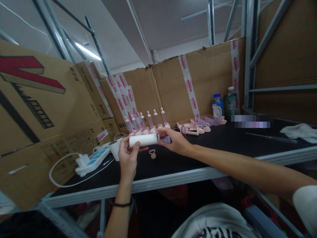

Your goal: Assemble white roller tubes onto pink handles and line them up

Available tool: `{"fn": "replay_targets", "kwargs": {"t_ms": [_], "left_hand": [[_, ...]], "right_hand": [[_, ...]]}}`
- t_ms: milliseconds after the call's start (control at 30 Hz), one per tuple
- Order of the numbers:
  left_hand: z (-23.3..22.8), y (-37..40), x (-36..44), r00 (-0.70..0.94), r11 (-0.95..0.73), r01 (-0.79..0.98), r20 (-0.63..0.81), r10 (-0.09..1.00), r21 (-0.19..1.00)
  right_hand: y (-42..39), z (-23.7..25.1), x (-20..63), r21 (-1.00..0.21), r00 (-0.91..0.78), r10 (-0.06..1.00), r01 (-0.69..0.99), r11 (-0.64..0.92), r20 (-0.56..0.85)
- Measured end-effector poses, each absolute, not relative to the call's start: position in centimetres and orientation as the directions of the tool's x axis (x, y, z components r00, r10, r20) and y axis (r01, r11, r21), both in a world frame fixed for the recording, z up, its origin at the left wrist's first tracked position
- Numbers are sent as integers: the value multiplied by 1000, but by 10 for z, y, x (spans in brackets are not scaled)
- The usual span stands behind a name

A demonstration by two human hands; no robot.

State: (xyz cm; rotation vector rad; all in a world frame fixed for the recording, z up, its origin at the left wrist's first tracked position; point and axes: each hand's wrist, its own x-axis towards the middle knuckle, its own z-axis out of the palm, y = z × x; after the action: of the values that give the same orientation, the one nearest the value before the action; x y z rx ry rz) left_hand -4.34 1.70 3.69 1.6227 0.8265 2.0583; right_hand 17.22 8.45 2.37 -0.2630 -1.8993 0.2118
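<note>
The white tube [143,139] lies level between both hands, above the front part of the black worktable [223,145], held at each end. Largest around it are the cardboard boxes [37,109] that wall in the table on the left and at the back, the rear ones [198,79] crossed by strips of white tape with pink print. The black worktable itself runs across the view with a pale metal front edge. On its left end lies a white power strip [92,160] with blue switches, a plug seated in it and a white cable looping off the edge.

The left hand [127,155] closes thumb and fingers round the left end of the tube; a dark band sits on that wrist. The right hand [173,140] pinches the right end between fingertips and thumb — both grips are narrow and firmly on the tube.

Just behind the hands stands a row of upright pink pieces [148,120] on heart-shaped bases. More pink parts [195,129] lie further right, near a blue-capped bottle [218,105] and a green bottle [230,102]. A white cloth [300,131] rests at the far right. Smallest is a single pink heart-shaped piece [153,154], lying on the table just below the tube.
</note>
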Motion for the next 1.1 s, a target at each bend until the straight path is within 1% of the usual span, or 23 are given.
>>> {"fn": "replay_targets", "kwargs": {"t_ms": [100, 200, 367, 433, 633, 800, 967, 1100], "left_hand": [[39, 15, -43, -258, -731, 25, 711, 654, 682], [41, 15, -44, -253, -712, -26, 685, 683, 701], [43, 16, -47, -236, -684, -86, 652, 720, 724], [43, 17, -47, -233, -675, -91, 643, 730, 732], [42, 16, -48, -223, -647, -130, 614, 757, 751], [41, 18, -50, -202, -622, -148, 592, 780, 769], [41, 18, -51, -189, -612, -177, 583, 790, 771], [42, 17, -52, -191, -611, -205, 581, 791, 765]], "right_hand": [[81, 24, 171, -270, -318, 278, 69, 960, 906], [77, 26, 171, -241, -309, 250, 66, 968, 918], [73, 28, 171, -160, -287, 195, 140, 977, 938], [72, 28, 171, -147, -278, 184, 149, 978, 943], [71, 28, 171, -202, -280, 219, 88, 975, 935], [69, 30, 172, -214, -277, 224, 67, 974, 934], [66, 32, 173, -202, -271, 209, 54, 978, 939], [67, 31, 173, -165, -264, 172, 50, 985, 949]]}}
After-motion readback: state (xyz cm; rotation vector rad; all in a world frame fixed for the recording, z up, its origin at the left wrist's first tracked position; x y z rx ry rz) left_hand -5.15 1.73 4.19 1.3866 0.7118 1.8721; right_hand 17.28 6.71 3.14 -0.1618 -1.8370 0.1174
